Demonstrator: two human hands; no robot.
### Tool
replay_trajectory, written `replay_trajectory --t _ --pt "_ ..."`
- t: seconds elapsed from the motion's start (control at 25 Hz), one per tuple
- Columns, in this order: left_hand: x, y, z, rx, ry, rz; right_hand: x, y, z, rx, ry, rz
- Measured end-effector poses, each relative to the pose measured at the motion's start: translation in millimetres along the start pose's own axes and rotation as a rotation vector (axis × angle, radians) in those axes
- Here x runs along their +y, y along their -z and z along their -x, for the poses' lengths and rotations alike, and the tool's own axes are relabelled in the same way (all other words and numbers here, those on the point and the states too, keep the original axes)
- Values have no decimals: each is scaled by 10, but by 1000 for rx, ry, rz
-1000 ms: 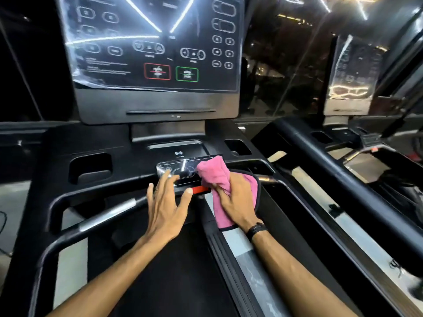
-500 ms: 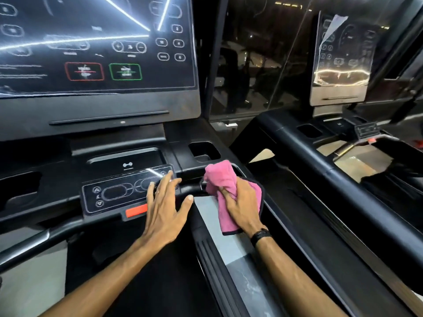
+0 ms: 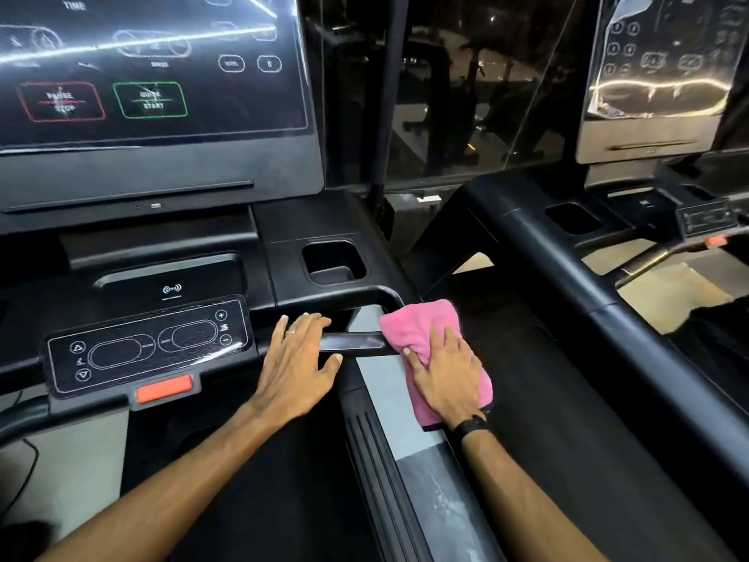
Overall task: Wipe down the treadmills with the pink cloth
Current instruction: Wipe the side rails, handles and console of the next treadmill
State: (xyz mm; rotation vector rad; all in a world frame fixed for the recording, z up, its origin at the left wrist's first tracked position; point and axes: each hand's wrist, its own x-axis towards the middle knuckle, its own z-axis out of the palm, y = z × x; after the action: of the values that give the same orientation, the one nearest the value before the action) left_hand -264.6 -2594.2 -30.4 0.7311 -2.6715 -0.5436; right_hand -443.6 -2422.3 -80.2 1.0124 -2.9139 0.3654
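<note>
The pink cloth (image 3: 421, 324) lies bunched over the right end of the near treadmill's black handlebar (image 3: 352, 341), where the bar meets the right side rail. My right hand (image 3: 444, 369) grips the cloth and presses it against that corner. My left hand (image 3: 298, 356) rests flat on the handlebar just left of the cloth, fingers straight. The near treadmill's small control panel (image 3: 148, 344) with its red stop tab (image 3: 164, 388) sits left of my left hand. Its big console screen (image 3: 150, 71) stands above.
A cup holder (image 3: 334, 263) is recessed behind my hands. A second treadmill stands to the right, with its thick black side rail (image 3: 567, 285) and a film-covered console (image 3: 656, 75). A dark window lies beyond. The grey foot rail (image 3: 405, 432) runs toward me.
The view has swung right and closer. My right hand slid the cloth rightward off the control panel to the bar's right end, and my left hand followed along the bar.
</note>
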Motion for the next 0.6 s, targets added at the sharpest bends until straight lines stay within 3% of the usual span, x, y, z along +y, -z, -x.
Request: replay_trajectory --t 0.08,0.28,0.48,0.6 --pt "-9 -44 -68 -72 17 -98 -22 -6 -88 -49 -52 11" --pt "131 -171 -313 -189 -18 -255 71 208 -429 -165 -371 -479" --pt "255 -280 -447 -227 -36 -278 -79 59 24 -17 -141 -59" --pt "323 -341 -506 -262 -65 -290 -31 139 -400 -146 -307 -317"
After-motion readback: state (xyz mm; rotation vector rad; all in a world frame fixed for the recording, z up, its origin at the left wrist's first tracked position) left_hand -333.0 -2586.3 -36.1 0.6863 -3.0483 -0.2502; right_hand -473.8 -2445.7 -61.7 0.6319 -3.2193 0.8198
